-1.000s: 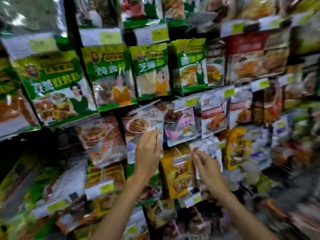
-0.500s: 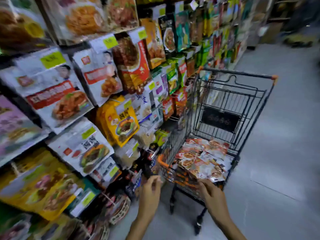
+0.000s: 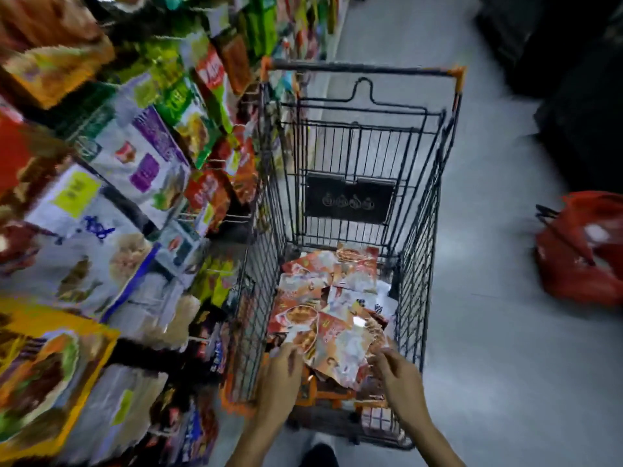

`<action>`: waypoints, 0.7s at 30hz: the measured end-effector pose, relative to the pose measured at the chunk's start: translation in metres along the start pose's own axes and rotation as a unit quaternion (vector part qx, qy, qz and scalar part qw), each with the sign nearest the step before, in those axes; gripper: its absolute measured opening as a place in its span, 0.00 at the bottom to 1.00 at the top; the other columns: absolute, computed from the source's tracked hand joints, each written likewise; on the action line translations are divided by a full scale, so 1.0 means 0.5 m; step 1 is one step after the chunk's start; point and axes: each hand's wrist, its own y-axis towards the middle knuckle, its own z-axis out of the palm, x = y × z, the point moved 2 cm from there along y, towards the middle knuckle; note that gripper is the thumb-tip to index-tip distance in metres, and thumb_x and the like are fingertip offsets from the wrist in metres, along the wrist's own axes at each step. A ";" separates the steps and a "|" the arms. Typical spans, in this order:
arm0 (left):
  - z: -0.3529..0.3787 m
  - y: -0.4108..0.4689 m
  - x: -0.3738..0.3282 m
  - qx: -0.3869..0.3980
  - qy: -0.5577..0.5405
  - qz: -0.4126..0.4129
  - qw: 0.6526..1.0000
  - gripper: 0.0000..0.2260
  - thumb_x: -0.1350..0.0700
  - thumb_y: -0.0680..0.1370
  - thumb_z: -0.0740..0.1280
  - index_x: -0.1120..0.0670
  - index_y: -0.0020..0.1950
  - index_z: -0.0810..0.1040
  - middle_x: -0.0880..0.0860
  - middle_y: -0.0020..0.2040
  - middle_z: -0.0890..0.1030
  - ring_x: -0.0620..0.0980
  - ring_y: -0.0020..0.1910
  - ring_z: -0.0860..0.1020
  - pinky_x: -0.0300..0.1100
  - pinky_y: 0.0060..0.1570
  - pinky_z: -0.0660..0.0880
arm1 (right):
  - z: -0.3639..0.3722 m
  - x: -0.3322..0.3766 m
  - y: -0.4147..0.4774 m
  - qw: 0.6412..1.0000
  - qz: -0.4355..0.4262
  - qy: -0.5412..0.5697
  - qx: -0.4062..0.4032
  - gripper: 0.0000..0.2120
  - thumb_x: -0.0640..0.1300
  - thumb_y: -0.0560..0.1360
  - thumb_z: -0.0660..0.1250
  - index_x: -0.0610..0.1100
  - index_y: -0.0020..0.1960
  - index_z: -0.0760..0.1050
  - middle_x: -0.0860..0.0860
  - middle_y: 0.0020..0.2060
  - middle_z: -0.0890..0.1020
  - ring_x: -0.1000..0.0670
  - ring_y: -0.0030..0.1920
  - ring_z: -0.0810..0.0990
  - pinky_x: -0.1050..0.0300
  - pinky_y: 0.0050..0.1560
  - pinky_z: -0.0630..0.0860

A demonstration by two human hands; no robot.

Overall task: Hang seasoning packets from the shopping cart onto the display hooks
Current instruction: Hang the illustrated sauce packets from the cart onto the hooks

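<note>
Packets [image 3: 338,345] lie lower centre, just ahead between your left hand [image 3: 281,370] and right hand [image 3: 399,374] (whether either grips: cannot tell); left nearer

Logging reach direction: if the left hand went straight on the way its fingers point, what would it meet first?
Probably the red-and-white seasoning packets heaped in the black wire shopping cart; the left hand is at the heap's near edge. Blur hides whether it touches them.

**Person: what is worn**

Left hand [image 3: 279,375] and right hand [image 3: 397,375] bare. Bare forearms [image 3: 435,443] uncovered down to the frame edge. One dark rounded shoe toe [image 3: 318,455] shows low between them, its detail blurred.
</note>
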 end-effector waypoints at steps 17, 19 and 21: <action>0.139 0.526 0.157 0.023 0.067 -0.071 0.995 0.11 0.61 0.81 0.58 0.66 0.56 0.75 0.64 0.54 0.77 0.60 0.54 0.76 0.44 0.46 0.68 | 0.214 -0.187 0.296 0.985 0.070 -0.149 0.056 0.19 0.47 0.74 0.70 0.44 0.63 0.72 0.46 0.59 0.75 0.47 0.60 0.73 0.47 0.60 0.73; 0.164 0.555 0.178 0.039 0.114 -0.067 0.990 0.14 0.61 0.81 0.58 0.65 0.64 0.71 0.63 0.64 0.73 0.59 0.63 0.71 0.46 0.58 0.67 | 0.224 -0.206 0.301 0.976 0.043 -0.203 0.065 0.23 0.50 0.72 0.72 0.46 0.64 0.71 0.48 0.60 0.74 0.50 0.61 0.71 0.57 0.62 0.69; 0.181 0.566 0.196 0.046 0.165 -0.051 0.984 0.18 0.59 0.81 0.59 0.62 0.70 0.67 0.61 0.72 0.64 0.59 0.69 0.64 0.47 0.65 0.63 | 0.229 -0.219 0.305 0.965 0.018 -0.252 0.073 0.27 0.52 0.70 0.73 0.47 0.66 0.70 0.49 0.62 0.73 0.51 0.61 0.69 0.64 0.61 0.63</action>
